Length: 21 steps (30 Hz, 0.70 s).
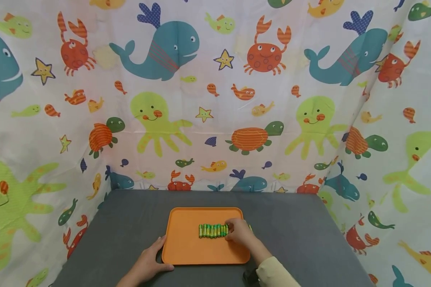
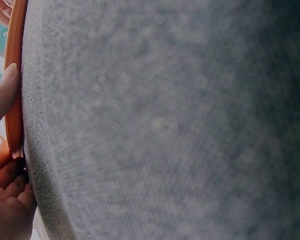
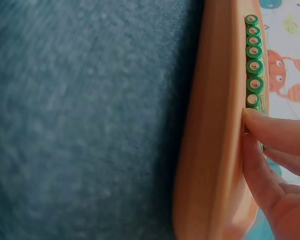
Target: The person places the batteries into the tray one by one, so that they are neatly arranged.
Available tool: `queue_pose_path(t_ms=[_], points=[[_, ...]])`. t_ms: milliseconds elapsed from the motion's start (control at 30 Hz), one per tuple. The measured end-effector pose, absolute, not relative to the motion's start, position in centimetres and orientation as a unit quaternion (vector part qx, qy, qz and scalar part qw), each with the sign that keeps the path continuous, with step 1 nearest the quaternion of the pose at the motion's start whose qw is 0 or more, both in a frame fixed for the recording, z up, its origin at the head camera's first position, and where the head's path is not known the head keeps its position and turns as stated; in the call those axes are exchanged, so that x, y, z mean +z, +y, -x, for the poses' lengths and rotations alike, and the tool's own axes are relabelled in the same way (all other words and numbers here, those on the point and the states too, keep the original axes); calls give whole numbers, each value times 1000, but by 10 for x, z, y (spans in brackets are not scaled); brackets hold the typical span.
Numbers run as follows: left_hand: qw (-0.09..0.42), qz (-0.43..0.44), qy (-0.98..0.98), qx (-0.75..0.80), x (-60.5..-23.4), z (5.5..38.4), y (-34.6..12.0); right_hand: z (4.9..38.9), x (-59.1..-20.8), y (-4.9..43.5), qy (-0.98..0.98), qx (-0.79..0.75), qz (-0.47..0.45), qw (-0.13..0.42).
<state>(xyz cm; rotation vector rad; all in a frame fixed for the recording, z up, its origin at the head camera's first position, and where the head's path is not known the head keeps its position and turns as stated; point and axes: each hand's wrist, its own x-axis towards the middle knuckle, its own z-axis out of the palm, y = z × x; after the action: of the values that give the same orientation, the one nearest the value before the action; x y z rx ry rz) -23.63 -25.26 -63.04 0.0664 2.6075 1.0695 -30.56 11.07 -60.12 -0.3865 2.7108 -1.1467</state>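
Observation:
An orange tray [image 1: 186,249] lies on the table. On it, green and gold batteries [image 1: 210,231] stand side by side in a straight row; in the right wrist view their round ends [image 3: 254,66] face the camera. My right hand [image 1: 241,233] is at the row's right end, thumb and index finger pinching a battery that they mostly hide. Just right of that hand, a small green and yellow bit [image 1: 250,228] shows, partly covered. My left hand [image 1: 147,261] holds the tray's near left corner, thumb along the front rim and fingers at the left side.
A dark grey cloth [image 1: 291,223] covers the table around the tray. Behind and on both sides hangs a white curtain [image 1: 215,147] printed with sea animals. A dark object [image 1: 250,277] sits at my right wrist, beside the pale sleeve [image 1: 274,273].

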Motion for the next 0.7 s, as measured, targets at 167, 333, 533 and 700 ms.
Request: queue_pose_path(t_ms=[167,333,533,700], points=[[163,-21,914,370,-631,236,-253,306,-606,108,917,-371,124,81],[162,-24,914,370,-632,237,-254,306,-606,113,914,-376,128,84],[154,-37,917,367,-638,239,-253,304,-602,121,903,-398,139,77],[161,-23,913,375,-638,236,-254,306,-598,128,899,-415,136,38]])
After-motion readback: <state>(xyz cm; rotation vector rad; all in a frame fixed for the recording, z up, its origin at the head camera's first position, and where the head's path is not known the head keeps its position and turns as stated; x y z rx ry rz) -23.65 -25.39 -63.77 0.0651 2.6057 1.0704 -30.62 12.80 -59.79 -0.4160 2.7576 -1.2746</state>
